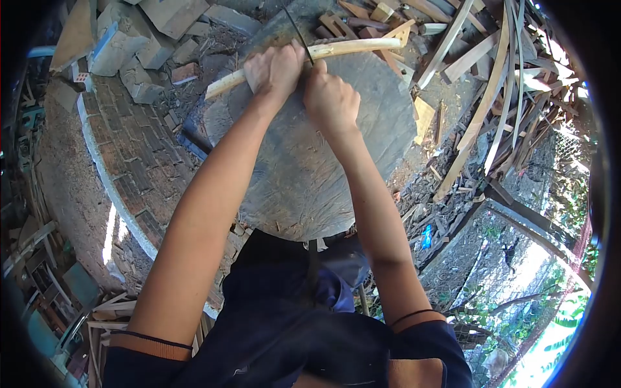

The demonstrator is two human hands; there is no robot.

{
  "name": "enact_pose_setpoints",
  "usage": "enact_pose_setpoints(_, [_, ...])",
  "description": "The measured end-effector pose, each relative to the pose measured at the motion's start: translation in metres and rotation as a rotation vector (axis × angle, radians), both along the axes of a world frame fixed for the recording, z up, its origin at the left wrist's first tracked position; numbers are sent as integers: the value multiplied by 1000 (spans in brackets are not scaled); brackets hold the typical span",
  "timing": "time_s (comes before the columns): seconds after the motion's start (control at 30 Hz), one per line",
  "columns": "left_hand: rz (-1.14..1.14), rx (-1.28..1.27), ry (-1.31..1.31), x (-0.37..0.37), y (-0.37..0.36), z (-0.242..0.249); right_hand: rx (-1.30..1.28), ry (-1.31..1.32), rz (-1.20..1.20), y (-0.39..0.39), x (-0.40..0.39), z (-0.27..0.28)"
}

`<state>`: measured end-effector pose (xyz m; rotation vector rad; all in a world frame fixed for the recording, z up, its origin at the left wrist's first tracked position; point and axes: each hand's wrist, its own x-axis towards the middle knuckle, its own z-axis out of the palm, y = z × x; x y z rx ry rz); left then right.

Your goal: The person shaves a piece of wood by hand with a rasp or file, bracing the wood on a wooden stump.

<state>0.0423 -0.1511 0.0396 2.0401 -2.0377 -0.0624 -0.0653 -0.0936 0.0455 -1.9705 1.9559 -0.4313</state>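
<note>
A long, pale, slightly curved wooden strip (354, 46) lies across the far part of a round wooden chopping block (291, 174). My left hand (275, 68) is closed over the strip and presses on it left of the middle. In my right hand (332, 98), fingers wrapped round its grip, is what looks like a hand saw (297, 29), its narrow dark blade seen nearly edge-on. The blade crosses the strip just right of my left hand and points away from me. Its teeth cannot be made out, and my fist hides the handle.
Wood offcuts (475, 55) and long curved strips (491, 97) pile up at the right. Blocks (139, 48) lie at the upper left beside brick paving (139, 155) with a pale curb (107, 174). A wire fence (479, 304) runs at the lower right.
</note>
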Motion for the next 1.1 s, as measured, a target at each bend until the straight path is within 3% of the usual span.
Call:
enact_pose_setpoints(0.23, [-12, -45, 0, 1, 1, -1, 243, 57, -50, 51, -19, 21])
enact_pose_setpoints(0.27, [-13, -80, -12, -1, 2, -2, 247, 53, -55, 42, -15, 14])
enact_pose_setpoints(0.33, [-17, -90, -16, -1, 2, -5, 9, -6, 8, 7, -3, 0])
enact_pose_setpoints(0.47, [-38, -41, 7, 1, 1, 0, -18, -17, 10, 11, -6, 5])
enact_pose_setpoints(0.53, [-36, -41, 0, 0, -1, 2, 193, 52, -20, 45, -15, 20])
enact_pose_setpoints(0.63, [-20, -64, -18, 2, 3, -1, 280, 65, -38, 56, -18, 26])
enact_pose_setpoints(0.67, [-25, -109, -26, 0, 2, -1, 281, 64, -43, 47, -15, 19])
enact_pose_setpoints(0.73, [-26, -130, -24, -1, 1, -5, 19, 0, -4, 10, -4, 4])
enact_pose_setpoints(0.8, [-20, -150, -32, 0, -1, -5, 2, -14, -7, 0, -1, 4])
enact_pose_setpoints(0.87, [-13, -118, -36, -1, 0, -5, -3, -18, -8, 7, -4, 7])
enact_pose_setpoints(1.03, [-2, -81, -28, 1, -1, -3, 291, 98, -19, 60, -19, 23])
enact_pose_setpoints(1.1, [-1, -29, 0, -1, 2, 0, 200, 92, -4, 40, -10, 14])
